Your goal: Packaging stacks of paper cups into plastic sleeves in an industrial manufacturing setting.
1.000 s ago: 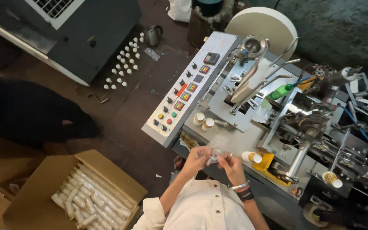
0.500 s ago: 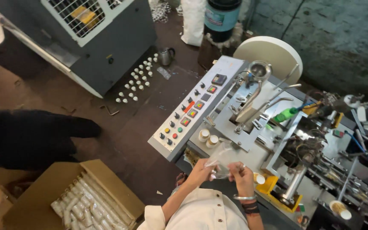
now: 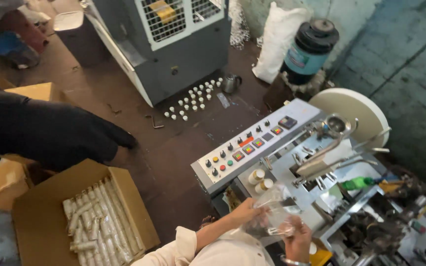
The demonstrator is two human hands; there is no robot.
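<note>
My left hand (image 3: 248, 212) and my right hand (image 3: 298, 238) both grip a crumpled clear plastic bag (image 3: 273, 209) at the front edge of a grey machine (image 3: 292, 170). A cream sleeve covers my left arm, and a bangle sits on my right wrist. Two small white paper cups (image 3: 260, 180) stand on the machine just beyond the bag. What is inside the bag cannot be made out.
A slanted control panel (image 3: 245, 150) with coloured buttons lies left of the machine, and a large white disc (image 3: 356, 113) behind it. An open cardboard box (image 3: 40, 221) of sleeved cup stacks sits at lower left under a black shape (image 3: 50, 130). Several small cups (image 3: 193, 98) and a metal jug (image 3: 231, 83) stand on the floor.
The view has tilted up and away, so the machine and my hands sit lower right in the frame. Both hands stay on the plastic bag, now spread wider.
</note>
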